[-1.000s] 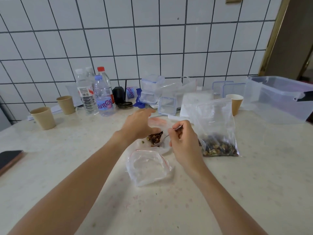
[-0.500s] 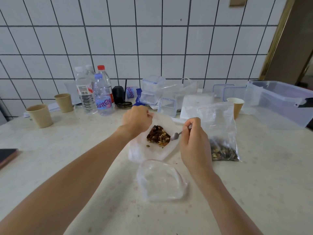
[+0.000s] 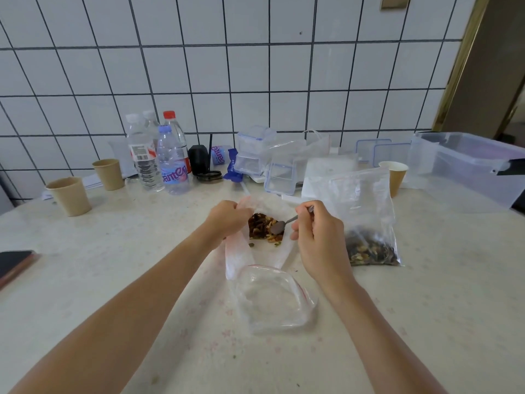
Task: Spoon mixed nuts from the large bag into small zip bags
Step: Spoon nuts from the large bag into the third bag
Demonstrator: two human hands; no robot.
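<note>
My left hand (image 3: 227, 218) grips the rim of a small clear zip bag (image 3: 237, 258) lying open on the table, with a heap of mixed nuts (image 3: 262, 228) inside it. My right hand (image 3: 315, 234) holds a metal spoon (image 3: 279, 226), whose bowl rests on the nuts. The large bag (image 3: 366, 206) stands to the right of my right hand, with nuts in its bottom. Another small zip bag (image 3: 272, 300), empty and open, lies nearer to me.
Water bottles (image 3: 170, 160), two tan paper cups (image 3: 69, 194) and clear lidded boxes (image 3: 255, 150) line the back by the tiled wall. A large clear storage bin (image 3: 466, 169) stands at far right, a paper cup (image 3: 396, 176) beside it. A phone (image 3: 14, 263) lies at the left edge.
The view has tilted down slightly. My left hand has pulled the small bag's rim up and open, and the spoon's bowl has moved left onto the nut heap.
</note>
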